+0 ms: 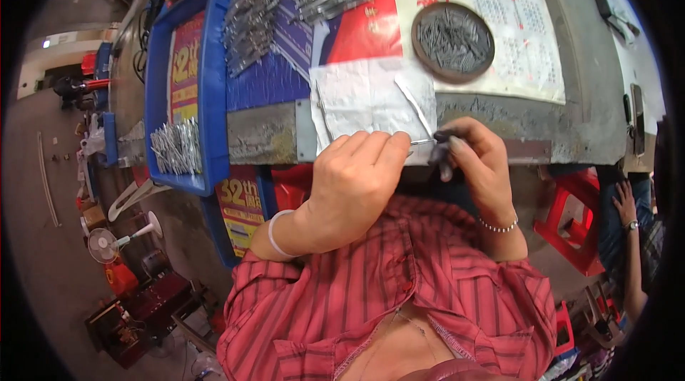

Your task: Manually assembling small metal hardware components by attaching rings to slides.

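Near the front edge of the worktable, my left hand (360, 181) is closed around a slim metal piece (422, 142) whose end pokes out toward the right. At that end the fingers of my right hand (484, 160) pinch together; their tips look dark, and whatever small thing they hold cannot be made out. Below the hands lies a crumpled white sheet (371, 92). On it rest a slim flat metal strip (414, 104) and a thin curved metal piece (325, 111). Just beyond my right hand stands a round brown dish (418, 60) filled with small dark pins (455, 38).
Heaped silvery metal parts (285, 3) cover the table's far left. A blue tray (214, 95) at the left edge holds a bundle of slim metal pieces (176, 149). Red stools (571, 220) stand at right, beside another person's arm (631, 260). A fan (103, 245) stands lower left.
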`<state>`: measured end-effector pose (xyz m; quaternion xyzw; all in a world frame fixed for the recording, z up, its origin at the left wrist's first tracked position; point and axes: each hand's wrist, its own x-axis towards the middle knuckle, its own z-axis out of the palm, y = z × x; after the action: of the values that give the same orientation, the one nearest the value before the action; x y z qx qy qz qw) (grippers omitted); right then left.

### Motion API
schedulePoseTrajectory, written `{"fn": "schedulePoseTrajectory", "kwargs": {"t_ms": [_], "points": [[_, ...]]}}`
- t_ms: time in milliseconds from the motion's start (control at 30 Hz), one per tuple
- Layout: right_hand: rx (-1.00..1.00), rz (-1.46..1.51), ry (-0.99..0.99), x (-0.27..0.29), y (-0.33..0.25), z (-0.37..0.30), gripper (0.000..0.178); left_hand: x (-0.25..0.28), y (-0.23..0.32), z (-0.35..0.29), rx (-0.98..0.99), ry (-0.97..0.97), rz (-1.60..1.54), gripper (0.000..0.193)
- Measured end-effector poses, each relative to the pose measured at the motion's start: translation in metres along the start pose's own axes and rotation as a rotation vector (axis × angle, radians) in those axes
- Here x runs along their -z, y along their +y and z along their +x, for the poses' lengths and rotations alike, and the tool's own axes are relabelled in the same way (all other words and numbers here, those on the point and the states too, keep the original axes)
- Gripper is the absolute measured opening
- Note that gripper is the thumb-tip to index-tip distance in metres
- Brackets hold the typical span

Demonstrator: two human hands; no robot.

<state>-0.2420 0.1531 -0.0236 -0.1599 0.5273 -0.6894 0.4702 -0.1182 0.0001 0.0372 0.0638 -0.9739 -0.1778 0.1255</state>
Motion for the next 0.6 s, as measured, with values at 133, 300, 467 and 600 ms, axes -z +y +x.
{"fn": "schedulePoseTrajectory", "kwargs": {"t_ms": [133,300,467,600], "points": [[0.323,-0.274,0.319,0.029,-0.003,-0.001,0.012,0.013,-0.03,0.044,-0.029,0.159,-0.123,0.019],[0.508,-0.28,0.45,0.052,0.021,-0.002,0.009,0.006,-0.089,0.151,-0.157,0.317,-0.142,0.009],[0.608,-0.518,0.464,0.052,0.025,0.005,0.01,-0.043,-0.158,0.252,-0.153,0.317,-0.023,0.009],[0.618,-0.567,0.486,0.052,0.024,0.003,0.009,-0.075,-0.178,0.288,-0.072,0.205,0.133,0.014]]}}
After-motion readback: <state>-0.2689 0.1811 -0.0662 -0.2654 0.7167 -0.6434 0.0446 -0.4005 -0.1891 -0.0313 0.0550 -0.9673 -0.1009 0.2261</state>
